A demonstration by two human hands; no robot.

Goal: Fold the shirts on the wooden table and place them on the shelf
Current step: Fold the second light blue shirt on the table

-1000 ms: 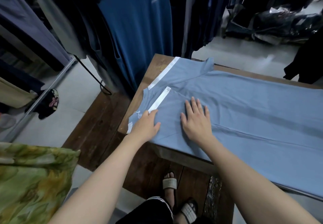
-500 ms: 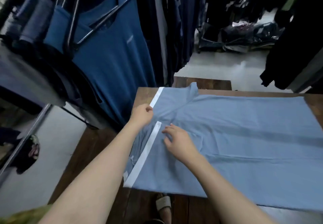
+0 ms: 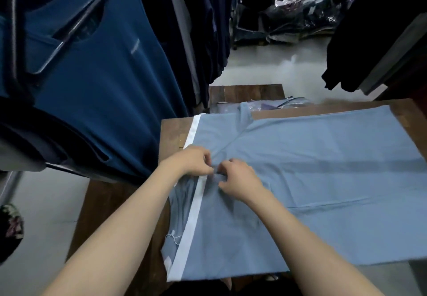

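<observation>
A light blue shirt [image 3: 312, 170] with white trim bands lies spread flat across the wooden table [image 3: 172, 131]. Both sleeves are folded in over its left end. My left hand [image 3: 194, 160] pinches the fabric at the neckline between the two white bands. My right hand [image 3: 240, 181] sits right beside it, fingers curled, pinching the same bunch of cloth. The two hands nearly touch. No shelf is visible.
Dark blue shirts [image 3: 97, 83] hang on a rack close against the table's left edge. More dark clothes [image 3: 369, 48] hang at the back right. A plastic-wrapped garment [image 3: 261, 105] lies just behind the table. A lower wooden platform [image 3: 99, 205] is at the left.
My left hand came down from the upper white band to the neckline. My right hand slid up to meet it and closed on the cloth. The camera tilted up.
</observation>
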